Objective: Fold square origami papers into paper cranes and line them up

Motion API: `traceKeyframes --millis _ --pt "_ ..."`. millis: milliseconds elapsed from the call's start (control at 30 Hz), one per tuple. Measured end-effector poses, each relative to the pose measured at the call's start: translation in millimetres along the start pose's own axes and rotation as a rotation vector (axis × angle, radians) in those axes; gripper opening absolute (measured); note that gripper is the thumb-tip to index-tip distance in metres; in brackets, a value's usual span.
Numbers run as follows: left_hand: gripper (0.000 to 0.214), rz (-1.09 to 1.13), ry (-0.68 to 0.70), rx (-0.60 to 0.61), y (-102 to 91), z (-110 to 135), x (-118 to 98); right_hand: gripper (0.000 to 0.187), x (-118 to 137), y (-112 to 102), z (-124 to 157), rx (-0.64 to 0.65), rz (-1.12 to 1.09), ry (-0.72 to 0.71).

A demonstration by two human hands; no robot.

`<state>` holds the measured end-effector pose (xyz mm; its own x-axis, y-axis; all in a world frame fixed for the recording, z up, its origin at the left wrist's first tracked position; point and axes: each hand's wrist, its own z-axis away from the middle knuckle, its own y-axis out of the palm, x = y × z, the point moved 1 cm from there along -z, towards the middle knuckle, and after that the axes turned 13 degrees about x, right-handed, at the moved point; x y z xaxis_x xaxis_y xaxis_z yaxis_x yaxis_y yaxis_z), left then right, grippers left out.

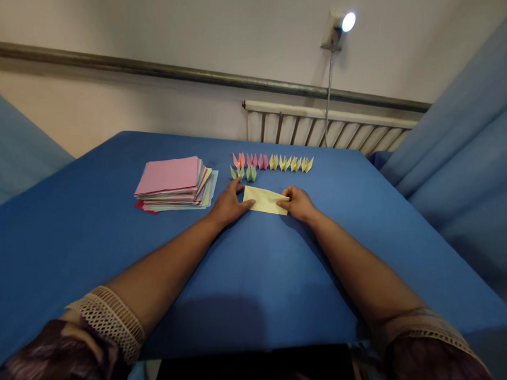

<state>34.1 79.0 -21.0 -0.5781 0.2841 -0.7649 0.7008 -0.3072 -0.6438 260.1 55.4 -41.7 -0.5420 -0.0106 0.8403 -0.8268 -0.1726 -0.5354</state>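
Observation:
A pale yellow sheet of paper, folded into a rectangle, is held between my two hands just above or on the blue table. At its left end, my left hand has the thumb on the front face and the fingers curved round the upper left corner. My right hand pinches the right end between thumb and fingers. Just beyond the left fingers stand two green folded paper cranes. Behind them runs a row of orange, pink and yellow paper cranes.
A stack of coloured paper, pink on top, lies left of my hands. The blue cloth-covered table reaches toward a wall with a metal rail and a radiator. A blue curtain hangs at the right.

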Motion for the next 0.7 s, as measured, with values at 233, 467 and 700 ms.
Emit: traceKeyframes --millis 233,467,700 --pt "0.046 0.616 0.021 0.057 -6.7 2 -4 0.035 -1 -1 -2 0.042 -0.466 -0.209" --pt "0.036 0.657 0.029 -0.024 -5.8 6 -12 0.041 -1 -2 4 0.022 -0.575 -0.205" --pt "0.033 0.689 0.043 -0.066 -5.2 5 -9 0.039 -3 -4 3 -0.005 -0.576 -0.194"
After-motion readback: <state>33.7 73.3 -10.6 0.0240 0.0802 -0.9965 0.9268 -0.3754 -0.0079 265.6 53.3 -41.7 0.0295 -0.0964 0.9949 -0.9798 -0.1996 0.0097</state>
